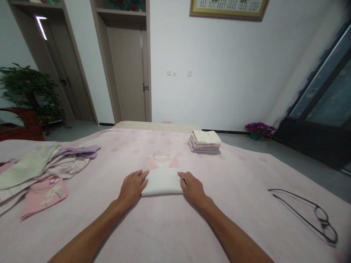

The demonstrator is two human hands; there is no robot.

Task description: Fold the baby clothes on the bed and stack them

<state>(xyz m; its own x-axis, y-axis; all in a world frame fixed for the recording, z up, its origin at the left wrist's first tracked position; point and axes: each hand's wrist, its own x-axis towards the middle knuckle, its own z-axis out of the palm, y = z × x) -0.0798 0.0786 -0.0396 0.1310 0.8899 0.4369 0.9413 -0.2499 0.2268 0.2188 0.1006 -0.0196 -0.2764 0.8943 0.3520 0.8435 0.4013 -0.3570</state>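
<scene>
A small white shirt (163, 182) with pink shoulders lies folded into a near-rectangle in the middle of the pink bedspread, its neckline on the far side. At its left edge is my left hand (133, 186), fingers bent and closed on the fabric. My right hand (192, 187) grips the opposite edge in much the same way, index finger at the upper corner. The undersides of both hands, and any fingertips beneath the cloth, are hidden.
Loose clothes (41, 168) form a heap at the left, with a pink flowered piece (48, 195) in front. Beyond my right hand stands a stack of folded clothes (205, 141). Black-framed glasses (320, 219) rest unfolded at the right on the bedspread (164, 233).
</scene>
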